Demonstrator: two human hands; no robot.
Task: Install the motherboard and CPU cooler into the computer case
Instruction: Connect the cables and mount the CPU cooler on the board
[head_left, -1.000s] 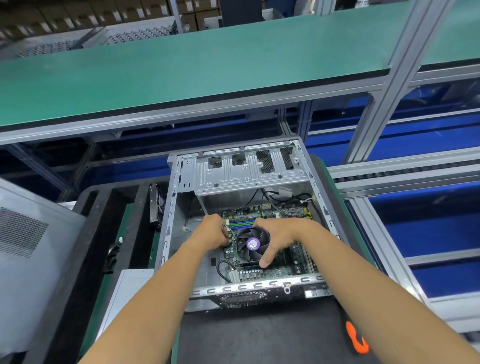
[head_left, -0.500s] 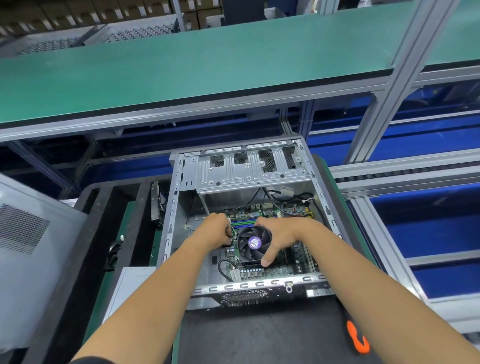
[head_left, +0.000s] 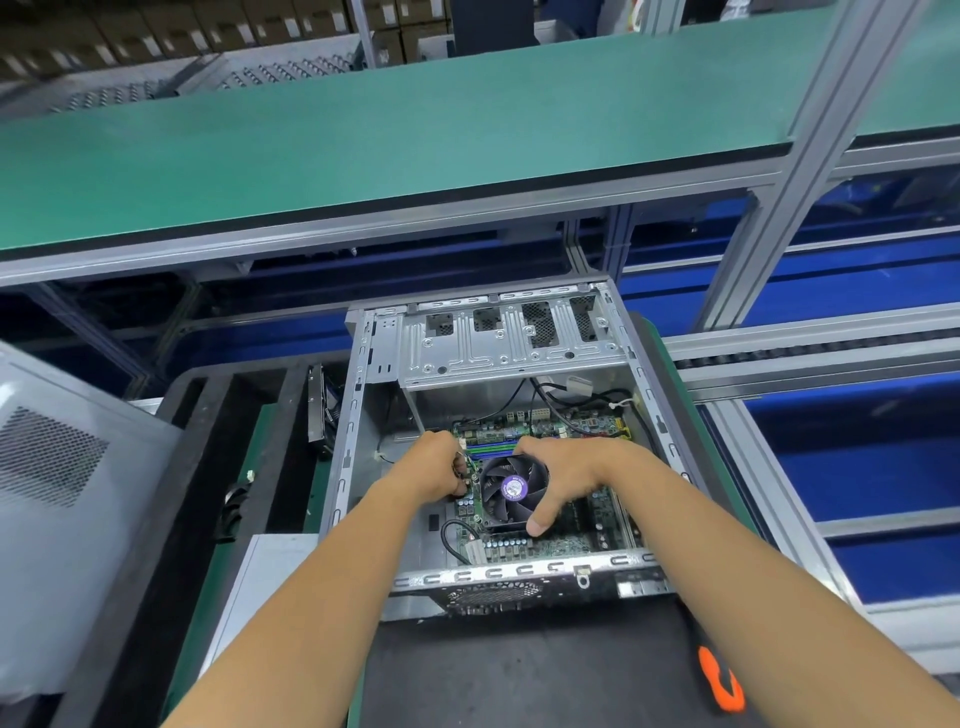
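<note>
- Head view, change: almost nothing has moved over the last second. Both hands stay where they were around the CPU cooler (head_left: 511, 488), and only the camera has drifted slightly. I read this as a settling or fastening step: the cooler is already on the board and is being held while it is fixed or connected.
- Head view, task things: the computer case (head_left: 358, 415) lies open at lower centre of the frame. The motherboard (head_left: 566, 543) lies flat inside it, and the cooler with its purple-labelled fan sits on the board near the middle.
- Head view, left hand (head_left: 436, 467): clenched at the cooler's left edge, fingers curled down onto something small. A thin wire shows there, but what it pinches cannot be told.
- Head view, right hand (head_left: 563, 470): draped over the cooler's right side and grasping it, thumb tip at the lower right corner, fingers across the upper edge.
- Head view, rest: an orange-handled tool (head_left: 719, 680) lies at lower right, untouched.
</note>
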